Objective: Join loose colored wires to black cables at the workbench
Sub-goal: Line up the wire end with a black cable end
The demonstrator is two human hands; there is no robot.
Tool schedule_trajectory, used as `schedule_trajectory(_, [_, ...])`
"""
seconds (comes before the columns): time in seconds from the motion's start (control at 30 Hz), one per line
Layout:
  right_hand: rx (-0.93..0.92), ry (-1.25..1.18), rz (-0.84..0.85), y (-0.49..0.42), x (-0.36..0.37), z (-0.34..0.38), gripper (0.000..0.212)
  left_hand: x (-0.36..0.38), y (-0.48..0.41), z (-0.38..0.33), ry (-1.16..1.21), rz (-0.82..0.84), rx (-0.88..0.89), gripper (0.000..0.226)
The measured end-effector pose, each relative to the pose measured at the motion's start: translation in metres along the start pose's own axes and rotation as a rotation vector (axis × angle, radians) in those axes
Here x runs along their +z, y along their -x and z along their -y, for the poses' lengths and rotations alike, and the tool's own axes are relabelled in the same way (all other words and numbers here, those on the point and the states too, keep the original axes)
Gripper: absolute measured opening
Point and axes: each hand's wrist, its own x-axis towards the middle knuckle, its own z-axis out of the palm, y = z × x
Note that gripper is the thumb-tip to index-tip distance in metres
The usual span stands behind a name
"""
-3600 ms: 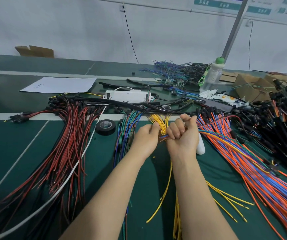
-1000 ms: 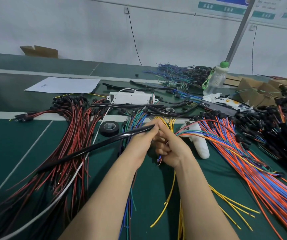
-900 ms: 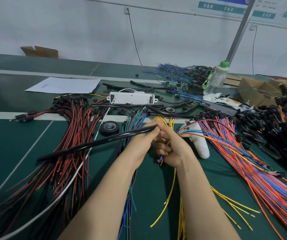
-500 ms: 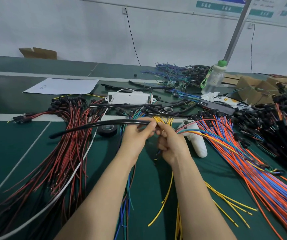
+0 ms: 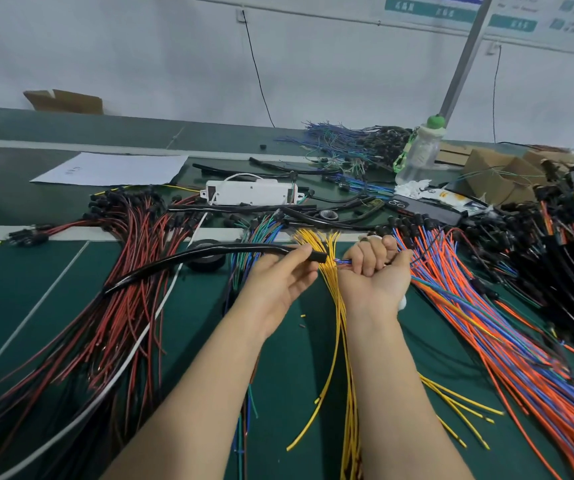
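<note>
Pinched one long black sleeved cable (image 5: 181,263) just behind its open end with the left hand (image 5: 278,285), above the green table (image 5: 36,289). Gripped one thin bunch of blue and red wires (image 5: 342,261) in the fisted right hand (image 5: 375,271), tips just short of the cable mouth. Probably risked splayed strands snagging the rim or slipping from the fist. Counted two hands, one cable, one bunch; could not count its strands.

White paper sheet (image 5: 112,169) left, green-capped bottle (image 5: 419,152) right, white box (image 5: 251,192), perhaps a driver, between them
</note>
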Motion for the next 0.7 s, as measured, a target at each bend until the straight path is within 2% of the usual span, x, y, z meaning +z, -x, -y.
schedule_trajectory(0.13, [-0.016,-0.006,-0.010,0.0001,0.0011,-0.0003,0.053,0.0015,0.0033,-0.0011,-0.014,0.059,-0.057,0.011])
schedule_trajectory(0.4, [-0.045,0.005,-0.037,0.0004,0.0021,0.0014,0.056,-0.0005,0.0046,0.0002,-0.047,0.059,-0.105,0.009])
schedule_trajectory(0.7, [-0.084,0.039,-0.095,0.0004,0.0035,0.0014,0.056,0.0038,0.0066,0.0011,0.086,0.045,-0.219,0.010])
